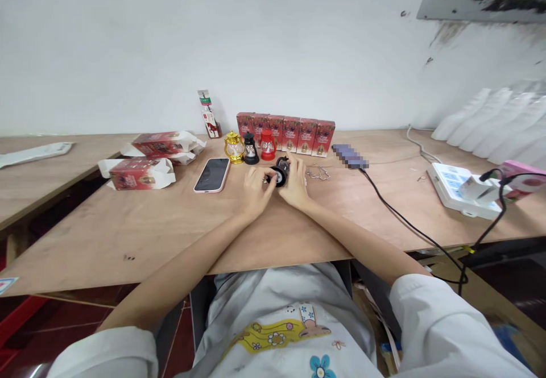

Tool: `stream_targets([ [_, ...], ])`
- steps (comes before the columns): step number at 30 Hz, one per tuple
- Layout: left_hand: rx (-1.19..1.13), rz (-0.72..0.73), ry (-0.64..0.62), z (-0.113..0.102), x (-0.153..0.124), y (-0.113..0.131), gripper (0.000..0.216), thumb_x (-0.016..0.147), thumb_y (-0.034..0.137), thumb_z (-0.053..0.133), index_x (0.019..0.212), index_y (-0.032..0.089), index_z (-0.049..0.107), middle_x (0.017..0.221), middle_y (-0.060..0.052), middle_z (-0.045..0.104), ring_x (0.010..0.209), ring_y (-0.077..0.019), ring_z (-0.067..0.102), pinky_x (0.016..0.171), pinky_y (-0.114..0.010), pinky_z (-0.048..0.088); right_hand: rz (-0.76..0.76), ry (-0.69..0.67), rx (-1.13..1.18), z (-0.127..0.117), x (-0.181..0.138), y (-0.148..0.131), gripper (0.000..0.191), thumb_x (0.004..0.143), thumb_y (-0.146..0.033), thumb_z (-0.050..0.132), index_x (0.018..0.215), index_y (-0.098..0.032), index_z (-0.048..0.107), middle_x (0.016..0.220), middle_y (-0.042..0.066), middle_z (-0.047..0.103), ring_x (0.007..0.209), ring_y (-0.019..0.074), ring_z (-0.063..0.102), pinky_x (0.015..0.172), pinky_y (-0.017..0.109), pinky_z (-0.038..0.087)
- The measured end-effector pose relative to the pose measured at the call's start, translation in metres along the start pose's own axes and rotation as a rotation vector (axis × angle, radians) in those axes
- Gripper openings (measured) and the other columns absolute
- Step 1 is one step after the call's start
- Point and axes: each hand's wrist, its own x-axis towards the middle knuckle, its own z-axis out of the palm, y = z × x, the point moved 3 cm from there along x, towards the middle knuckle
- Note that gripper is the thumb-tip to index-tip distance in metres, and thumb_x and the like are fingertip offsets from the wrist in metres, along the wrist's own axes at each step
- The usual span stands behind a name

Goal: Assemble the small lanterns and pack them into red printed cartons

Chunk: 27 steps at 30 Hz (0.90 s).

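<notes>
Right hand [297, 183]: curled around small black lantern [280, 178], tilted, base toward wearer, between table's [174, 230] front and back edges. Left hand [256, 189]: fingertips pinched at same base. Apparent step: handling of base; likely needed: steady right grip, fine left fingerwork. Just beside right hand: wire pieces [319, 173]. Toward back edge: gold lantern [234, 150], second black lantern [251, 154], red lantern [268, 149], six red boxes [291, 136]. Near back-left corner: opened cartons [139, 174]. Beyond: white wall [170, 42].

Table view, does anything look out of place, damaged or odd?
Two things: the open red boxes at left lie on their sides, flaps spread, unlike the upright box row; and a brown stain marks the wall below the window frame.
</notes>
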Motion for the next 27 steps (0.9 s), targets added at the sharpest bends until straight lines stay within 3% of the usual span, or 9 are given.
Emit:
stream_targets([
  [4, -0.023, 0.049, -0.016, 0.001, -0.001, 0.001, 0.004, 0.092, 0.020, 0.054, 0.092, 0.018, 0.058, 0.087, -0.003, 0.066, 0.083, -0.0155, 0.058, 0.073, -0.029, 0.047, -0.007, -0.064, 0.020, 0.001, 0.000, 0.002, 0.068, 0.067, -0.012, 0.062, 0.132, -0.025, 0.043, 0.112, 0.010, 0.038, 0.108, 0.0281, 0.047, 0.096, 0.049, 0.048],
  [9, 0.006, 0.136, -0.006, -0.002, 0.001, 0.006, 0.007, 0.094, 0.023, 0.052, 0.093, 0.019, 0.058, 0.086, -0.004, 0.067, 0.082, -0.0154, 0.060, 0.073, -0.030, 0.047, 0.008, -0.008, 0.102, 0.000, 0.001, 0.005, 0.050, 0.074, -0.027, 0.065, 0.117, -0.021, 0.040, 0.111, 0.010, 0.040, 0.099, 0.0253, 0.054, 0.087, 0.045, 0.052],
  [14, 0.078, 0.244, -0.013, -0.007, 0.006, 0.007, 0.008, 0.095, 0.024, 0.051, 0.094, 0.019, 0.057, 0.086, -0.004, 0.068, 0.078, -0.0156, 0.060, 0.071, -0.031, 0.047, 0.018, 0.076, 0.100, -0.001, 0.001, 0.005, 0.048, 0.074, -0.040, 0.065, 0.106, -0.021, 0.034, 0.112, 0.012, 0.042, 0.100, 0.0255, 0.053, 0.079, 0.041, 0.051],
  [21, 0.212, 0.230, -0.174, -0.007, 0.011, 0.006, 0.018, 0.096, 0.028, 0.046, 0.089, 0.021, 0.061, 0.083, -0.005, 0.069, 0.082, -0.0200, 0.057, 0.075, -0.036, 0.041, 0.031, 0.078, 0.119, 0.002, -0.001, 0.010, 0.048, 0.072, -0.042, 0.063, 0.103, -0.023, 0.031, 0.111, 0.011, 0.048, 0.097, 0.0237, 0.055, 0.078, 0.038, 0.049],
  [27, 0.219, 0.231, -0.160, -0.009, 0.012, 0.007, 0.016, 0.096, 0.029, 0.049, 0.090, 0.021, 0.061, 0.089, -0.006, 0.069, 0.086, -0.0204, 0.057, 0.074, -0.035, 0.037, 0.034, 0.089, 0.117, 0.002, -0.003, 0.010, 0.049, 0.072, -0.042, 0.063, 0.105, -0.022, 0.032, 0.110, 0.012, 0.053, 0.096, 0.0247, 0.058, 0.079, 0.039, 0.050],
])
